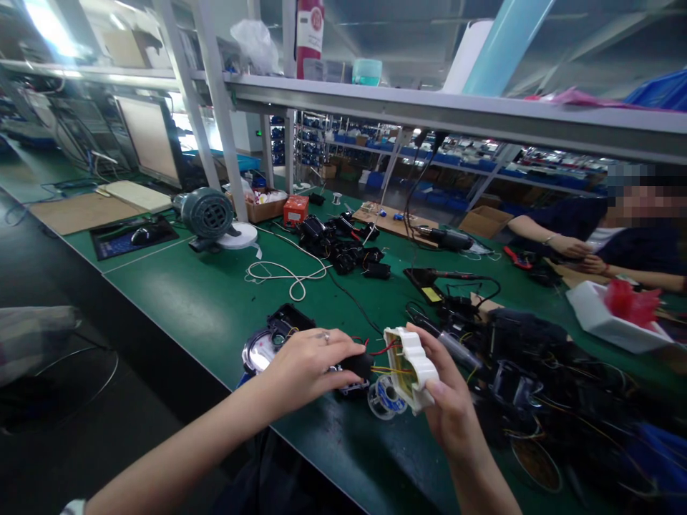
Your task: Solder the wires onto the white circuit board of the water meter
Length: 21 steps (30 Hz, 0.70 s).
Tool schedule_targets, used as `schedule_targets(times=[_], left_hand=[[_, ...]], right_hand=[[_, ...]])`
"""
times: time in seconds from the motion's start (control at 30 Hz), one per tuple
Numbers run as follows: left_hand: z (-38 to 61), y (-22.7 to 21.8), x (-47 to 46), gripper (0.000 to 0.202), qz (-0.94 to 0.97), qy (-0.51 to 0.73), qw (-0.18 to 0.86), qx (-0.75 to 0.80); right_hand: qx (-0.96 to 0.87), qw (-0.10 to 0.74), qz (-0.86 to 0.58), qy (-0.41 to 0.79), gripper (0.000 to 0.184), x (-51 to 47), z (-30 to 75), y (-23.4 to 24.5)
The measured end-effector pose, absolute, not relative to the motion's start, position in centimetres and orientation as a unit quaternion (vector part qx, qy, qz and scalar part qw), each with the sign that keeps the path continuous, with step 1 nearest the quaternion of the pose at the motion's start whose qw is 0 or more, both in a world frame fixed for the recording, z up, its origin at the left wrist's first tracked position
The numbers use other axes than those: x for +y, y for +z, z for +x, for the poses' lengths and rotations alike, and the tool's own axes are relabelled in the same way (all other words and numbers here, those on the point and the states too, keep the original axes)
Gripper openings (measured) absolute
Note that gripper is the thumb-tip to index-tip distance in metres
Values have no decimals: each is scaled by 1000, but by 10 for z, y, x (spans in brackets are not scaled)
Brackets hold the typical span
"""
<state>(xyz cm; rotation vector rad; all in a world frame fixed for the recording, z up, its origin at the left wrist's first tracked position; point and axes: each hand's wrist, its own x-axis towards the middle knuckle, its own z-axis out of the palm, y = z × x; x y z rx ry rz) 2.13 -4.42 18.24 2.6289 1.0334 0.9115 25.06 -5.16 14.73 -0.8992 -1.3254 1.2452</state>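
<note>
My right hand (448, 393) is closed round a white plastic housing (421, 361), its open side turned left. Red and yellow wires (382, 370) run from inside that housing to a small black part (358, 365), which my left hand (316, 361) pinches between thumb and fingers. Beneath the wires lies a solder wire spool (387, 398) with a blue label. Left of my left hand, an opened black device casing (290, 318) rests on the bench beside a clear round lens piece (260, 350). My left hand partly covers both the black part and the casing.
Dark parts and wires (515, 365) are heaped on the right of the green bench (316, 304). A soldering iron (448, 275), black parts (348, 247) and a blower motor (207, 213) stand farther back. At right, a person (585, 236) works near a white box (617, 318).
</note>
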Motion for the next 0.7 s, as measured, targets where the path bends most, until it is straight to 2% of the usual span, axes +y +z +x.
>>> schedule_targets(times=[0.13,0.23,0.27,0.3,0.4,0.43,0.6,0.7], left_hand=[[45,191,-48,37,891,228,81,384],[47,184,-45,71,878,179,108,430],[45,180,-44,75,872,159,111,450],[41,176,-42,70,866,139,113,467],[28,166,-37,25,855,119,142,484],[25,164,-35,16,851,138,163,479],[21,161,-29,11,820,255,236,456],[20,162,-27,10,812,273,231,462]], right_hand=[[-577,517,-405,485,52,-50,262,141],[-607,497,-459,418,49,-46,274,128],[-617,482,-477,399,49,-45,278,123],[-626,466,-493,385,49,-44,281,117],[-657,421,-519,350,49,-38,284,102],[-672,412,-522,326,49,-36,282,101],[-797,371,-455,139,50,-27,254,121],[-866,291,-353,201,49,-16,233,134]])
